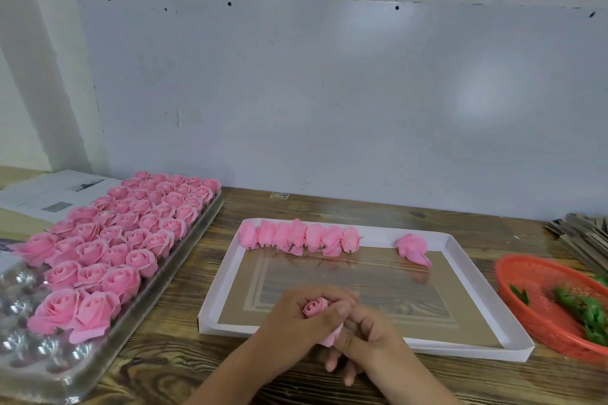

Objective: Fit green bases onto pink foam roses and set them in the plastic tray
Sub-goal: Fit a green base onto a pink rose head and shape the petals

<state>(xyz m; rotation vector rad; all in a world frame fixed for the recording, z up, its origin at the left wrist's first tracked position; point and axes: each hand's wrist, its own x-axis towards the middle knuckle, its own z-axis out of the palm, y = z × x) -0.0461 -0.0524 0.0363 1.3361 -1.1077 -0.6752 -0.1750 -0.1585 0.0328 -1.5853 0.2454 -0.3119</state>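
My left hand (pixel 296 316) grips a pink foam rose (pixel 315 307) near the front edge of the white tray (pixel 227 268), fingers curled round the bloom. My right hand (pixel 368 339) is just below it, thumb and fingers at the rose's underside (pixel 330 337); no green base shows between them. Several roses (pixel 299 238) lie in a row along the white tray's far edge, and one more rose (pixel 413 248) lies apart at the right. Green bases (pixel 582 309) lie in the orange basket (pixel 526 276) at the right.
A clear plastic tray (pixel 184 253) at the left holds many pink roses (pixel 125 230), with bare cups (pixel 19 316) at its near end. Papers (pixel 49 191) lie behind it. A stack of cardboard pieces (pixel 582 233) sits at the far right on the wooden table (pixel 204 368).
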